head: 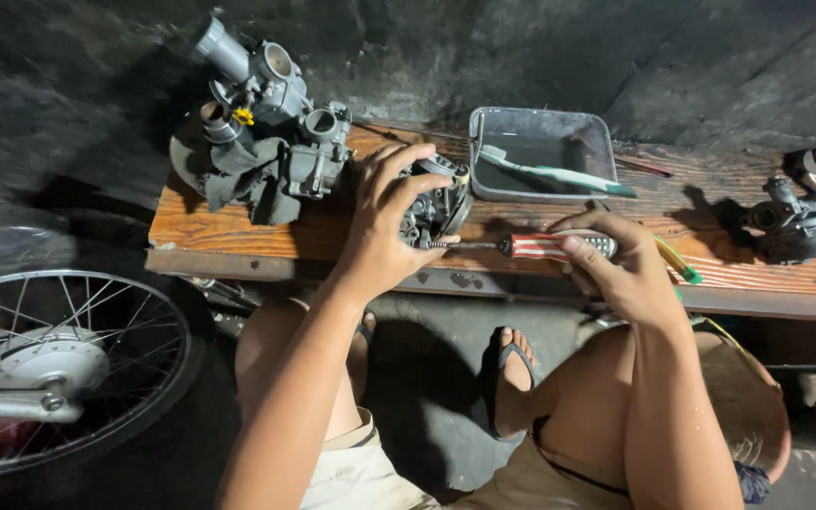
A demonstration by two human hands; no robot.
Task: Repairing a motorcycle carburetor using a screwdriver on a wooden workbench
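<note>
At the far left, below the tabletop (pixel 238 231), a spoked motorcycle wheel (pixel 59 368) stands on the dark floor. On the left end of the wooden tabletop sits a grey metal carburetor (pixel 276 104) with several round ports, resting on a dark rag (pixel 238 184).

Just right of it, the left hand (pixel 384 227) grips a small carburetor part (pixel 436 203) held at the front edge of the tabletop. Its fingers (pixel 399 170) are curled over the top and left side of the part, thumb toward the person, so that only the right half of the part shows. The tip of a screwdriver (pixel 545 246) meets the part's lower right side, just beside the left palm.

The screwdriver lies level, pointing left. Its thin shaft runs from the part to a red and white striped handle. The right hand (pixel 616 269) is closed around that handle, its fingers (pixel 583 257) wrapped over the grey end, so the tool is pinched firmly between thumb and fingers.

Behind the hands, a grey rectangular plastic tray (pixel 545 123) stands on the tabletop with a green and white toothbrush (pixel 559 175) laid across its front rim. A yellow-green stick-like tool (pixel 680 264) pokes out past the right hand. At the far right a second dark carburetor (pixel 795 222) sits on the wood.

No labels or signs are readable.
</note>
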